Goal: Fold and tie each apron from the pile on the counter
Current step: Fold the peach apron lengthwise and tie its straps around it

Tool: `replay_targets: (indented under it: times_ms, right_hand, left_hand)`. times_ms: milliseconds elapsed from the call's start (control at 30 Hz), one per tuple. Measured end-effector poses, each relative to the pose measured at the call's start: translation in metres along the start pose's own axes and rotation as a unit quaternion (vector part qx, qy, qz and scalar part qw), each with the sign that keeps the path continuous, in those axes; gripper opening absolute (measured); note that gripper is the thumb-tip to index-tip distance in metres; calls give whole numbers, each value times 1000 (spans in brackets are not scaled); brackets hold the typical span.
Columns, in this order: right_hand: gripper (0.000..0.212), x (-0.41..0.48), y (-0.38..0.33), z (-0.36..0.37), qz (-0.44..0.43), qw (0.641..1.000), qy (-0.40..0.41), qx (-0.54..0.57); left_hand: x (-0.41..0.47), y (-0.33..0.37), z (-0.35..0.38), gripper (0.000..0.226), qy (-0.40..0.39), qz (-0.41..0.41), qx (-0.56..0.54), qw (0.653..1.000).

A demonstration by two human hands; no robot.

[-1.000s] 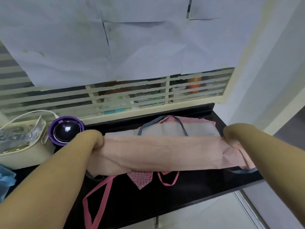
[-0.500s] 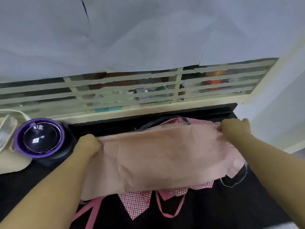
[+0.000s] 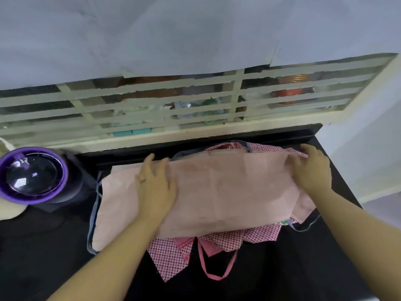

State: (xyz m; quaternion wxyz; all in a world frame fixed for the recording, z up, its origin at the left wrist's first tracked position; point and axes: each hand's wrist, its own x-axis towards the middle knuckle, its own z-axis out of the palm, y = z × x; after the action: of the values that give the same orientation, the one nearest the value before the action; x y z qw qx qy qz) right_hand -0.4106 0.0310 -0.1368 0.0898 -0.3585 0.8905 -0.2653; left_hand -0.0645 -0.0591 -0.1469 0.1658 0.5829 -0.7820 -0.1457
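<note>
Folded pink apron (image 3: 227,192) lies atop checked apron (image 3: 171,255) on black counter (image 3: 43,246), left hand (image 3: 155,187) flat, fingers spread, pressing its 9 o'clock part, right hand (image 3: 310,172) loose-fingered, resting on its 3 o'clock end.

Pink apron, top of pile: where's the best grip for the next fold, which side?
Probably grip the pink apron by its left short end, from the left: it lies there as a flat band, edge free on the counter, while the right end bunches over the checked apron.
</note>
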Motion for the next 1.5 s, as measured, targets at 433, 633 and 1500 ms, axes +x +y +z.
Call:
replay_targets:
  times_ms: [433,633,1500]
  right_hand:
    - [20,-133,44,-13,242,921,64,297]
    - [34,-126,44,5,212,930,-50,296]
    - [43,-90,94,-41,327,852,-215,348]
  left_hand:
    - [-75,59,55,82,-74,388,135,909]
    - [-65,56,55,78,-53,378,170,909]
    - [-56,28,32,113,-214,400,230,861]
